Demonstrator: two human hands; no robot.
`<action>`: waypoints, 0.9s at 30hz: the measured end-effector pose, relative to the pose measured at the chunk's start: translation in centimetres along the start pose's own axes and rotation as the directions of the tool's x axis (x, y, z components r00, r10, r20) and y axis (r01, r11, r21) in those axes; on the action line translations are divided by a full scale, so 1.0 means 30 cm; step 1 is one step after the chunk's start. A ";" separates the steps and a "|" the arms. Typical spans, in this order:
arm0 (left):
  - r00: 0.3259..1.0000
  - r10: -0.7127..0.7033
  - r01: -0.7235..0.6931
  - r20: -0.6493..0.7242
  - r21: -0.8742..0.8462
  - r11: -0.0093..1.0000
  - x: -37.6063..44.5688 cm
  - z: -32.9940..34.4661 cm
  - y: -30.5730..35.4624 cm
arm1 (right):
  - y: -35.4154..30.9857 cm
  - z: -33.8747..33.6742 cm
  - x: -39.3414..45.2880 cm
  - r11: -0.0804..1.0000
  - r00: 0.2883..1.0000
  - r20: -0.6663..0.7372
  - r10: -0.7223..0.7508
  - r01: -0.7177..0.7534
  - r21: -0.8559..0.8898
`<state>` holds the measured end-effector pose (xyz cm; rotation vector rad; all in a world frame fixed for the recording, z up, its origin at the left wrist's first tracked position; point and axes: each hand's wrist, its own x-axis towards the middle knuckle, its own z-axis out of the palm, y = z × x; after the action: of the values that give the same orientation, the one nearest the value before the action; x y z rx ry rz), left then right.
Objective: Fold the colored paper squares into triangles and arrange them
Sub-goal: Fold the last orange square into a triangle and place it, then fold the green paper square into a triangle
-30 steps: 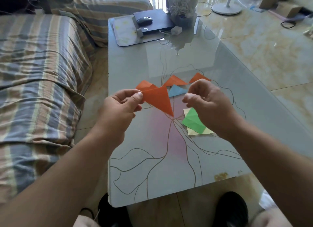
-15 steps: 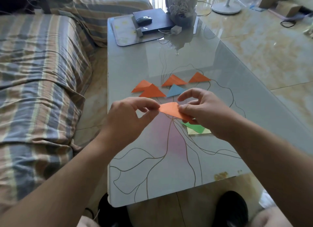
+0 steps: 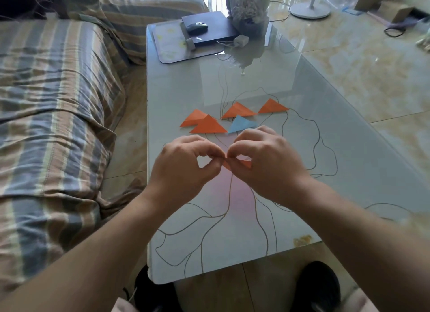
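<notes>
1. While both hands meet over the middle of the glass tabletop (image 3: 325,130), the left hand (image 3: 186,169) and the right hand (image 3: 267,165) each pinch the same folded orange paper (image 3: 247,163) between thumb and curled fingers; only small slivers of it show between and under the fingertips, so its exact shape cannot be told.
2. Just beyond the hands, finished triangles lie flat on the tabletop: two overlapping orange triangles (image 3: 204,125) to the left, a blue triangle (image 3: 242,124) beside them, another orange triangle (image 3: 238,110) behind the blue one, and a last orange triangle (image 3: 272,106) furthest right, set apart from the rest.
3. At the far end of the tabletop a grey mat (image 3: 169,44) carries a dark flat box (image 3: 209,32), and a computer mouse (image 3: 197,27) sits on top of that box.
4. Next to the box stands a clear vase (image 3: 249,6) holding a pale, bushy filling; what it is cannot be told.
5. A striped sofa (image 3: 58,102) runs along the left of the tabletop, and a white stand base (image 3: 310,12) rests on the tiled floor beyond.
</notes>
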<state>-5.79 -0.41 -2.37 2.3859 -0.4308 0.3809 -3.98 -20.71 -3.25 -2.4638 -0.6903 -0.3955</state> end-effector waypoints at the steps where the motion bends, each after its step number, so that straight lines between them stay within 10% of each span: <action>1: 1.000 -0.023 0.023 0.000 -0.022 1.000 0.006 -0.011 0.000 | 0.002 -0.002 0.002 1.000 1.000 -0.009 -0.014 0.014 -0.006; 14: 0.990 -0.143 0.142 0.008 -0.192 0.971 0.062 -0.103 -0.095 | 0.144 -0.134 0.004 0.974 0.971 -0.111 0.213 -0.202 0.106; 18: 0.990 -0.087 0.072 -0.112 -0.128 0.989 0.055 -0.077 -0.099 | 0.104 -0.158 0.017 0.521 0.704 0.243 0.667 -0.675 0.522; 22: 0.972 0.073 -0.081 -0.224 -0.030 0.996 0.057 -0.036 -0.069 | 0.073 -0.155 0.026 -0.009 0.354 0.808 0.470 -0.914 0.406; 27: 0.896 0.339 -0.321 -0.286 0.109 0.941 0.083 0.010 -0.049 | 0.077 -0.136 0.045 -0.172 0.474 0.724 0.501 -0.766 0.620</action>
<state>-2.90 -0.06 -2.49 2.2563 -0.6914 0.9105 -2.13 -24.20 -0.37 -1.2400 0.3914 0.6491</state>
